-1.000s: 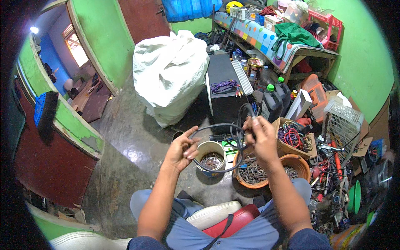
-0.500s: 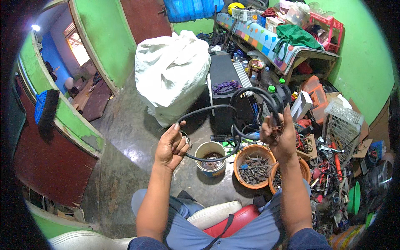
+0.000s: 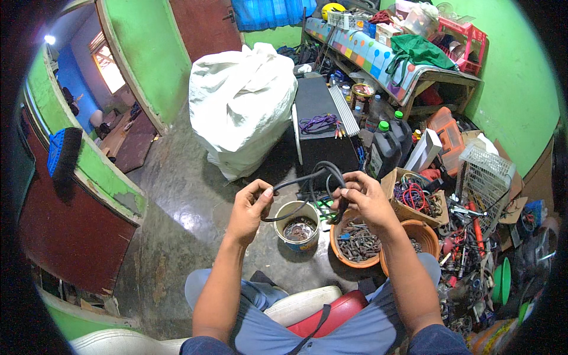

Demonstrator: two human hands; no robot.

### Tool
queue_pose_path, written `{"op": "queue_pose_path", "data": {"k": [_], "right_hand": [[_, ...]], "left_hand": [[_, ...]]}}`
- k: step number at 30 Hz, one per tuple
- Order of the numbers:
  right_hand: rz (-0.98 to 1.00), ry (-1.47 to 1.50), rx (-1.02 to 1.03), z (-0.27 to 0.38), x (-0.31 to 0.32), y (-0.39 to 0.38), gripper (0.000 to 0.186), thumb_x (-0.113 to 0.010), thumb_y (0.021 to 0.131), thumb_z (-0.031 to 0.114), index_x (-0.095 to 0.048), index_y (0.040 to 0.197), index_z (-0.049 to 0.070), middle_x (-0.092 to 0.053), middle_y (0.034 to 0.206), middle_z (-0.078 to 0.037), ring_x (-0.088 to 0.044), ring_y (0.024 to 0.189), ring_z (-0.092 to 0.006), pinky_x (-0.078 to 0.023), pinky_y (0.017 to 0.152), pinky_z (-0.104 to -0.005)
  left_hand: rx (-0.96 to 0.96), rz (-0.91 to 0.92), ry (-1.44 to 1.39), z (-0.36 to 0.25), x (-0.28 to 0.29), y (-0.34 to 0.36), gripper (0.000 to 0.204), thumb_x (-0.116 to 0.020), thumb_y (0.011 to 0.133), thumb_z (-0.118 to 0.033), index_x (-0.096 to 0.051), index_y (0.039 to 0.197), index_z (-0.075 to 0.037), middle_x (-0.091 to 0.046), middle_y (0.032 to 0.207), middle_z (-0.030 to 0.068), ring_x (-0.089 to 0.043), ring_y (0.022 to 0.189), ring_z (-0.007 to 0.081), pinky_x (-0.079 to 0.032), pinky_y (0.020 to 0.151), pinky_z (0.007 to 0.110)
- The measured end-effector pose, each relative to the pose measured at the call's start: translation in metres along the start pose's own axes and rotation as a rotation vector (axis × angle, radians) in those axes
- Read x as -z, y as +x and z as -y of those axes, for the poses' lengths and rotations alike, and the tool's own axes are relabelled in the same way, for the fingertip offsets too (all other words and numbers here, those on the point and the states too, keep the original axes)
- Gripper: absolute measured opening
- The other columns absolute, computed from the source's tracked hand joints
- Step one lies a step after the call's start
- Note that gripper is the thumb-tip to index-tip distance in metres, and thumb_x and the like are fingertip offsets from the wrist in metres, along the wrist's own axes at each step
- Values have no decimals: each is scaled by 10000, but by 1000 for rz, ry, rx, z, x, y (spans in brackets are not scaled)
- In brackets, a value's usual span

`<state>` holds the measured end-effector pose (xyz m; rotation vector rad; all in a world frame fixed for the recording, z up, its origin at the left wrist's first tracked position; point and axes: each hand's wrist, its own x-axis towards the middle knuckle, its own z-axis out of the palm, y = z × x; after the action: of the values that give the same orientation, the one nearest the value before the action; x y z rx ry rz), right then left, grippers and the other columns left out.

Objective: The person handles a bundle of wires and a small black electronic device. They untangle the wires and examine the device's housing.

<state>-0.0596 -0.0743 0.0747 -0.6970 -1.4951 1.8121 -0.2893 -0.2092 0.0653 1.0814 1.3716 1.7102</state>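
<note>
A looped black cable (image 3: 308, 178) is stretched between my two hands. My left hand (image 3: 251, 207) grips one side with bent fingers and thumb, while my right hand (image 3: 364, 201) has its fingers round the bunched loops on the other side. Below them stands a cream bucket (image 3: 283, 236) with dark debris inside. Right of it, two orange tubs (image 3: 357, 262) (image 3: 429, 233) hold small dark metal pieces, partly behind my right arm. A cardboard box of coloured wires (image 3: 416, 198) sits just beyond my right hand.
A big white sack (image 3: 239, 106) stands ahead, beside a black case (image 3: 310, 94) with purple cables. Black jugs (image 3: 381, 151) and piled tools (image 3: 473, 248) crowd the right. A table with a dotted cover (image 3: 355, 44) bears clutter at the back. A broom (image 3: 62, 154) is on the left.
Half a second ago both hands were farther apart, with the right one higher and the loops spread. Now the right hand is lower and nearer the left, drawing the loops closer together.
</note>
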Motion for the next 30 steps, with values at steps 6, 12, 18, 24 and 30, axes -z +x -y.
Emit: {"op": "queue_pose_path", "data": {"k": [6, 12, 18, 24, 30], "right_hand": [[-174, -80, -127, -10, 7, 8, 279, -630, 992, 283, -678, 1010, 10, -448, 577, 61, -355, 452, -45, -302, 431, -232], [-484, 318, -54, 5, 49, 16, 337, -531, 1041, 314, -638, 1000, -3, -291, 587, 84, -275, 432, -38, -208, 366, -231], [-375, 355, 56, 3, 35, 10, 352, -511, 1051, 319, -635, 1054, -10, -270, 581, 82, -248, 427, -35, -213, 379, -223], [-236, 115, 124, -3, 14, 3, 367, -527, 1041, 315, -671, 1015, -21, -322, 577, 83, -275, 444, -29, -217, 403, -218], [-70, 102, 44, -1, -3, -8, 307, -564, 1003, 251, -689, 968, -28, -358, 558, 87, -282, 447, -30, -210, 420, -224]], "left_hand": [[126, -134, 62, 0, 3, 1, 240, -650, 982, -241, -706, 964, -8, -571, 690, -53, -406, 569, 0, -272, 493, 217], [-104, -247, -779, -7, 45, 10, 224, -599, 1003, -285, -618, 948, -68, -418, 597, -48, -361, 511, 92, -308, 512, 252], [122, -570, -621, -3, 56, 12, 241, -525, 1028, -303, -585, 1021, -69, -406, 672, -16, -395, 613, 126, -365, 604, 306], [293, -325, -216, -1, 16, 9, 399, -559, 1002, -353, -536, 1300, -88, -649, 1019, 83, -604, 881, 181, -499, 735, 320], [-138, -60, 568, 27, -15, 0, 519, -682, 922, -301, -542, 1369, -77, -591, 1293, 188, -551, 1220, 298, -436, 1030, 408]]}}
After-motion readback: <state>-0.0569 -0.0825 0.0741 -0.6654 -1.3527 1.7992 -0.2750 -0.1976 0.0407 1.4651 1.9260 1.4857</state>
